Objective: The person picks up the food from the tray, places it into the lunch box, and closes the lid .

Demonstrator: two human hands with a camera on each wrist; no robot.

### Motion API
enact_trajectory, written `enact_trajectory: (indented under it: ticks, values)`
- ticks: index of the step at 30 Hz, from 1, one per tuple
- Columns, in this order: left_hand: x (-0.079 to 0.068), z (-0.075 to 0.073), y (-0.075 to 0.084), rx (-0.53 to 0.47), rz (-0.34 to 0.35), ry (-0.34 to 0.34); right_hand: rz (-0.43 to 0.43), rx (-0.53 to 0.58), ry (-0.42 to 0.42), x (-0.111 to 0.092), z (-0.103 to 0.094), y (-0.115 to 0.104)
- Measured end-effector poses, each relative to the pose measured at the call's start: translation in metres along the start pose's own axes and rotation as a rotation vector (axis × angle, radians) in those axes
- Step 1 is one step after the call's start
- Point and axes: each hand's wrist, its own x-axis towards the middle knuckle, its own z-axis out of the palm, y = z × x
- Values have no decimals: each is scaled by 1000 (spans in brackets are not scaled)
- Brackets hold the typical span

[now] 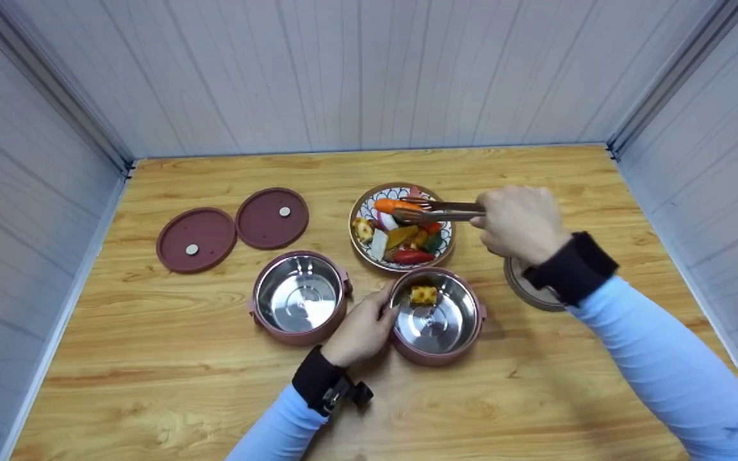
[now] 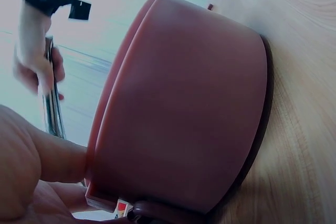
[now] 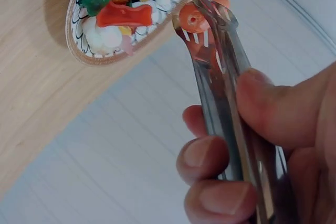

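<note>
My left hand [image 1: 361,330] grips the left side of a pink pot [image 1: 433,358] with a steel inside, at its handle. In the left wrist view the thumb lies against the pot's rim [image 2: 107,100]. A piece of corn [image 1: 423,295] lies in this pot. Metal tongs [image 1: 452,206] are held in my right hand [image 1: 523,221], out over a patterned plate [image 1: 357,246]. Their tips close around an orange carrot [image 3: 193,19], which is lifted over the plate in the right wrist view. Toy-like vegetables, including a red pepper [image 1: 410,257], are heaped on the plate.
A second pink pot [image 1: 298,298] stands left of my left hand, bare steel showing inside. Two dark red lids [image 1: 196,240] lie at the back left. A round grey dish [image 1: 526,291] sits partly under my right wrist. Pale panel walls [image 1: 356,77] enclose the wooden table [image 1: 151,371].
</note>
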Motion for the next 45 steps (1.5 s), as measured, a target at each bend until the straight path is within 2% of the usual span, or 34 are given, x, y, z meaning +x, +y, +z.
enact_trajectory:
  ticks: [7,11,16,23,32,37,45]
  values:
    - [-1,-1,-1,-10,-15,-11,-92,11,157,-58,-10,26]
    - [-2,-3,-2,-15,-13,-8,-117,7,226,-84,-4,34]
    - [-4,-6,-3,-6,-10,-2,-136,-6,246,-103,11,34]
    - [-4,-6,-2,-2,-12,7,-254,-30,352,-114,32,21]
    - [-5,-5,-2,-19,-15,1,-403,-99,425,-116,51,8]
    - [-5,-6,0,-21,-22,3,-433,-129,438,-115,62,4]
    - [-4,-4,-1,-21,-26,7,-439,-117,475,-113,77,4]
